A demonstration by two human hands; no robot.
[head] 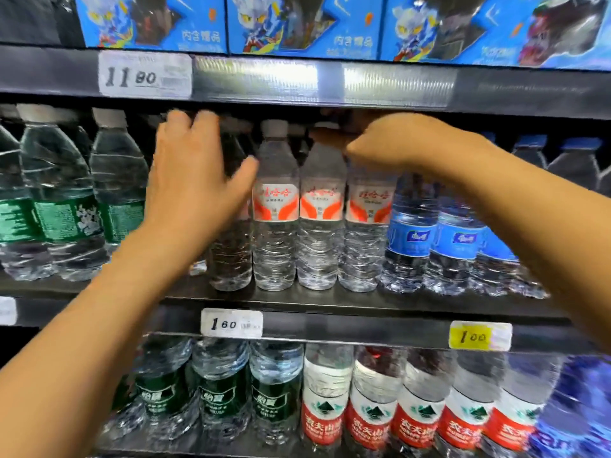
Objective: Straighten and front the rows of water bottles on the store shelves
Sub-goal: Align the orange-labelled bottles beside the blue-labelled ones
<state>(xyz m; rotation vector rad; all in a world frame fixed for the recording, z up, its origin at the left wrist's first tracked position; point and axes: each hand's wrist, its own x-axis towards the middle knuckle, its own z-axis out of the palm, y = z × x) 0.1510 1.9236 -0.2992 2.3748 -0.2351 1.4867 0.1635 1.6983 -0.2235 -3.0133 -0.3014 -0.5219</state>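
Clear water bottles with red-and-white labels (275, 206) stand in a row at the front of the middle shelf (330, 300). My left hand (195, 173) wraps around the leftmost bottle of that group (231, 256), fingers spread over its shoulder and thumb toward the neighbouring bottle. My right hand (396, 143) is closed over the cap and neck of a red-labelled bottle (367, 226) at the right of the group, hiding its top.
Green-labelled bottles (66, 213) stand to the left and blue-labelled ones (456, 239) to the right on the same shelf. The lower shelf holds dark-green (218, 398) and red-labelled bottles (373, 421). Blue boxes (297, 24) sit above. Price tags (231, 323) line the shelf edges.
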